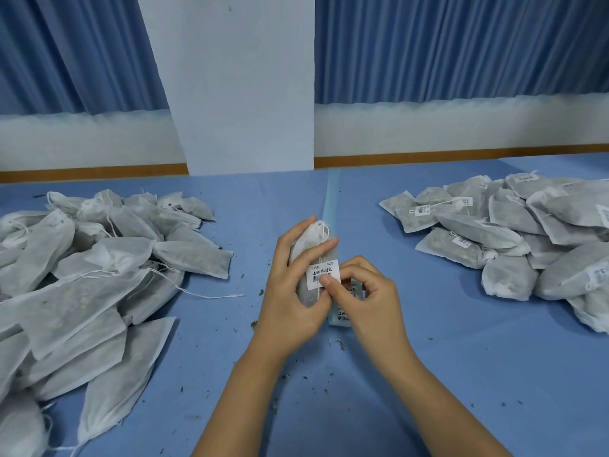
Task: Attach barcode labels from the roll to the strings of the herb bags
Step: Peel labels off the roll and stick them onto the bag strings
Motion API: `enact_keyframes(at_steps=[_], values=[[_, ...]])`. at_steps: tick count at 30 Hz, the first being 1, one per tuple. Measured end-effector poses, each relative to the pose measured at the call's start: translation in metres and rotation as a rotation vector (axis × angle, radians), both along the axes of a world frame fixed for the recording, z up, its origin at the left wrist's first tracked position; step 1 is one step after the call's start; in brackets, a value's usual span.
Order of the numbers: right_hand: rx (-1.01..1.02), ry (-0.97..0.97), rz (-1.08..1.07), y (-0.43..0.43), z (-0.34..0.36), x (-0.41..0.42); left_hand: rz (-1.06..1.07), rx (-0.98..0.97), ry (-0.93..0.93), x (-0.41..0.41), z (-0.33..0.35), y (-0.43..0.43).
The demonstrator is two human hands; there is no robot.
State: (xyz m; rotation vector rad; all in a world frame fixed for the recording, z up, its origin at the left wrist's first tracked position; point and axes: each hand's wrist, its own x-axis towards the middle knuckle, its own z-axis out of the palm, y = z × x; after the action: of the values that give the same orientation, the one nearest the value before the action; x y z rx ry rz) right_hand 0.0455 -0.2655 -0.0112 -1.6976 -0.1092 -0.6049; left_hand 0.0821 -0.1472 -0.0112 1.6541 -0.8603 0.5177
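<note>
Lying in the left hand's [286,291] grip over the middle of the blue table [428,357], a white mesh herb bag [311,237] carries a white barcode label [323,272] on its thin white string [326,230]. The right hand [369,291] pinches that label's lower edge; an unlabelled heap of bags [99,275] lies left, a labelled heap [510,232] right

Blue curtains [75,51] behind a blue-covered surface [428,357]
They hang pleated either side of a plain white pillar [244,94]; below runs white wall [445,127], then a brown wooden strip [428,159] at the far edge.
</note>
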Motion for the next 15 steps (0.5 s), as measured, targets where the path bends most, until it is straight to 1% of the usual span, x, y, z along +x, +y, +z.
enact_keyframes(at_steps=[3, 5, 9, 11, 13, 15], values=[[0.013, 0.03, -0.001, -0.002, 0.0, 0.0, -0.016, -0.023, 0.002, -0.002, 0.0, 0.001], [-0.011, 0.039, -0.021, -0.003, 0.0, 0.0, 0.012, -0.049, -0.002, -0.001, 0.001, 0.001], [-0.145, 0.006, -0.161, -0.001, 0.002, -0.002, 0.035, -0.087, 0.008, 0.0, 0.001, 0.001], [-0.169, 0.021, -0.233, -0.005, 0.002, -0.001, 0.039, -0.112, 0.027, 0.0, 0.001, 0.003], [-0.107, 0.049, -0.232, -0.009, 0.001, 0.0, 0.043, -0.129, 0.044, 0.0, 0.003, 0.005], [0.015, 0.057, -0.122, -0.011, 0.001, 0.001, 0.039, -0.122, 0.049, 0.0, 0.004, 0.005]])
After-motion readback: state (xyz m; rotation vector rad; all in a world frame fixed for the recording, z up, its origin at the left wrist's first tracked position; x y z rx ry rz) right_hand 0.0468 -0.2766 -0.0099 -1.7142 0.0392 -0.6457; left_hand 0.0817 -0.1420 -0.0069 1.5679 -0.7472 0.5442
